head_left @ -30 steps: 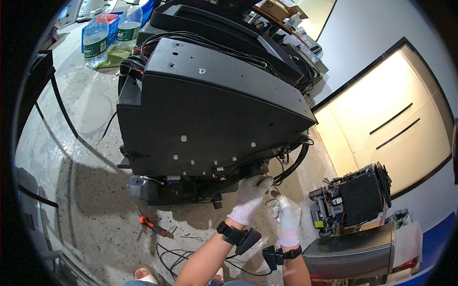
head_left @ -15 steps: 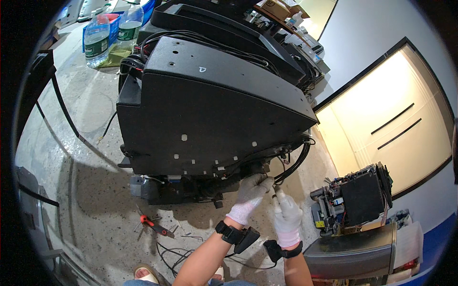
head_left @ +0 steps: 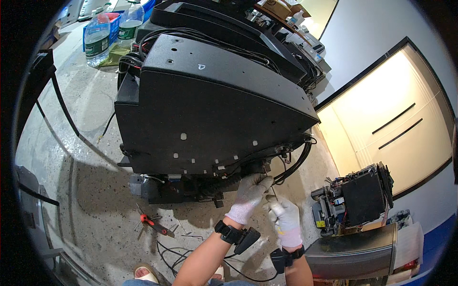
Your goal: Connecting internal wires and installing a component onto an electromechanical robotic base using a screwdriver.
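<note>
- My left hand (head_left: pixel 250 198), gloved, reaches to the lower edge of the big black housing (head_left: pixel 210 109), fingers pinched narrow at the cable bundle (head_left: pixel 291 167) where it leaves the underside.
- My right hand (head_left: pixel 286 221), gloved too, is closed around a thin metal tool (head_left: pixel 273 190) (a slim driver or hex key, I cannot tell which), whose tip points up toward the same spot, just beside my left fingers.
- The housing lies on the concrete floor (head_left: pixel 86 190), with its open base toward me; the cables loop out at its right lower corner.
- Step in hand, as I judge it: working a small fastener or clip under the edge, left hand steadying, right hand driving.
- The next move calls for seating the tip squarely while the cables are kept clear; the spot is shadowed, so feel counts.
- Red-handled pliers (head_left: pixel 152 223) lie on the floor to my left, well apart; a smaller gutted unit (head_left: pixel 358 200) stands to my right; two water bottles (head_left: pixel 98 40) stand beyond the housing.
</note>
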Motion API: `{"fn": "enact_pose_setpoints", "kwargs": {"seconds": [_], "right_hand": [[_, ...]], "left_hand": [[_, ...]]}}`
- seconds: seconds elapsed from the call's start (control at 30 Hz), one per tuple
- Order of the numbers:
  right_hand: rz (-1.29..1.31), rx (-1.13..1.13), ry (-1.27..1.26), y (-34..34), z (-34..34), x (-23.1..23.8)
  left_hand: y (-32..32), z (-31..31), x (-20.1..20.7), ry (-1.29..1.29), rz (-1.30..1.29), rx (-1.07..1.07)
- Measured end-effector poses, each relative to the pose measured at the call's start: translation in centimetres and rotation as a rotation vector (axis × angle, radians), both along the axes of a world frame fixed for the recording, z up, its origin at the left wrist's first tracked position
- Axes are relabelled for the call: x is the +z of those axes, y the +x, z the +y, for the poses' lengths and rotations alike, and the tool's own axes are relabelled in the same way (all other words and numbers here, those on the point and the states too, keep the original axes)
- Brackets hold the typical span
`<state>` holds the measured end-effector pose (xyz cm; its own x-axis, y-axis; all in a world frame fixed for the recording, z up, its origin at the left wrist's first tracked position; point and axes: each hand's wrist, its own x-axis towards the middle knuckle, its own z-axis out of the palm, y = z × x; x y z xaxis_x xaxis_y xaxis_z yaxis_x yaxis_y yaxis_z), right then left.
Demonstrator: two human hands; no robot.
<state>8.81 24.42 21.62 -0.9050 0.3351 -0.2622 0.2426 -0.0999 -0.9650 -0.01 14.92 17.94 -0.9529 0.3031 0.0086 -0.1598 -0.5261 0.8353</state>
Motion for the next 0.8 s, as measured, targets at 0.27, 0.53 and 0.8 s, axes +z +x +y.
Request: {"fn": "enact_pose_setpoints", "kwargs": {"seconds": [0.27, 0.53, 0.8], "right_hand": [[0.338, -0.028, 1.289, 0.1, 0.5, -1.7], [-0.188, -0.047, -0.062, 0.8, -0.1, -0.2], [0.037, -0.087, -0.106, 0.5, 1.5, -1.5]], "left_hand": [[-0.2, 0.1, -0.1, -0.01, -0.036, -0.033], [-0.1, 0.1, 0.3, -0.013, -0.053, -0.03], [0.0, 0.6, -0.1, -0.032, -0.053, -0.038]]}}
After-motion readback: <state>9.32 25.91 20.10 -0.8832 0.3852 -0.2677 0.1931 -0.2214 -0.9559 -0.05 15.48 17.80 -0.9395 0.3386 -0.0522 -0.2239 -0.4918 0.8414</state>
